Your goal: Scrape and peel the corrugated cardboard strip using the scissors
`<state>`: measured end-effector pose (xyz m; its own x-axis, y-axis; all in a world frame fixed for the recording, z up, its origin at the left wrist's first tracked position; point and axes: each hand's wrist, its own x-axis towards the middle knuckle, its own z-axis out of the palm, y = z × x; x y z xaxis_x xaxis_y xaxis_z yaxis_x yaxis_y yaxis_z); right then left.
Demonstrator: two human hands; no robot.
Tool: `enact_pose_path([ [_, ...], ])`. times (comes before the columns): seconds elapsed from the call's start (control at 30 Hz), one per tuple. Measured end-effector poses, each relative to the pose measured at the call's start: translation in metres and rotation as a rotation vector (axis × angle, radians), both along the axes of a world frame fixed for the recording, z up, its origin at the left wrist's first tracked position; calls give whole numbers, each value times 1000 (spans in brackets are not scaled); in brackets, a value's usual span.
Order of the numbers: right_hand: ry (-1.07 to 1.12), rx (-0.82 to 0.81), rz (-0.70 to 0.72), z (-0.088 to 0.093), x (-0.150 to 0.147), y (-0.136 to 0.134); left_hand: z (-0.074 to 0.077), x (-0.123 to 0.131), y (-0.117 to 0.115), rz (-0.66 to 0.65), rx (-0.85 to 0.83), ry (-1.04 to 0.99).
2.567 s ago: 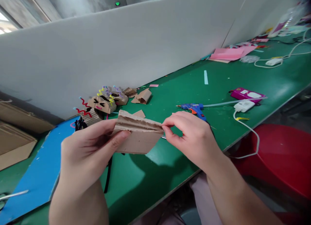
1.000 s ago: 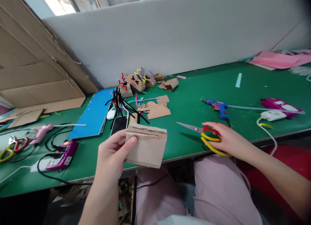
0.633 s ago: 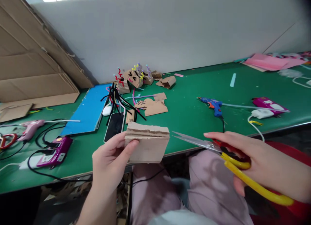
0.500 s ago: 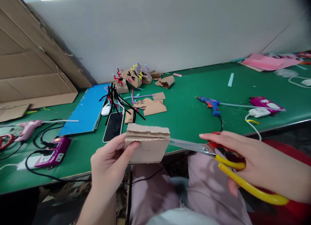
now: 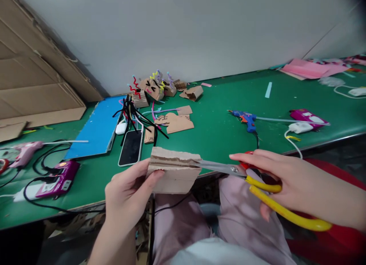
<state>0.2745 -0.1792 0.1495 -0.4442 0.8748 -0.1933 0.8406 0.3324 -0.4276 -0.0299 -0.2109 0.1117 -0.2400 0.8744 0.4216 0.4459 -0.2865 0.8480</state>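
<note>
My left hand (image 5: 130,190) pinches a small folded piece of cardboard (image 5: 174,180) by its left side, thumb on the near face. Along its top runs a torn, ragged edge that shows the corrugated inside. My right hand (image 5: 274,173) is closed round scissors (image 5: 225,167) with one yellow and one red handle. The blades point left, and their tips meet the cardboard at its right edge, by the torn slit. Part of the red handle is hidden behind my fingers. Both hands are held above the table's front edge, over my lap.
On the green table (image 5: 217,143) lie a phone (image 5: 130,147), black pipe cleaners (image 5: 133,112), cardboard cutouts (image 5: 180,122) and small cardboard figures (image 5: 151,89). A blue glue gun (image 5: 246,119) lies right, a pink one (image 5: 27,152) left beside a purple power strip (image 5: 61,177) with cables.
The scissors have shifted left, their tips now at the cardboard's torn slit. The cardboard has tilted slightly, showing more of its torn top. The whole view has shifted a little.
</note>
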Motion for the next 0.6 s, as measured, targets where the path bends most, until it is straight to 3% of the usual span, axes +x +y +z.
enact_pose_path([
  [0.13,32,-71,-6,-2,2,0,-3,-2,3,-53,-69,-101],
  [0.43,-4,71,63,-10,1,-1,4,6,3,-166,-179,-189],
  [0.6,11,143,71,-9,-4,-3,10,19,2,-45,-153,-222],
])
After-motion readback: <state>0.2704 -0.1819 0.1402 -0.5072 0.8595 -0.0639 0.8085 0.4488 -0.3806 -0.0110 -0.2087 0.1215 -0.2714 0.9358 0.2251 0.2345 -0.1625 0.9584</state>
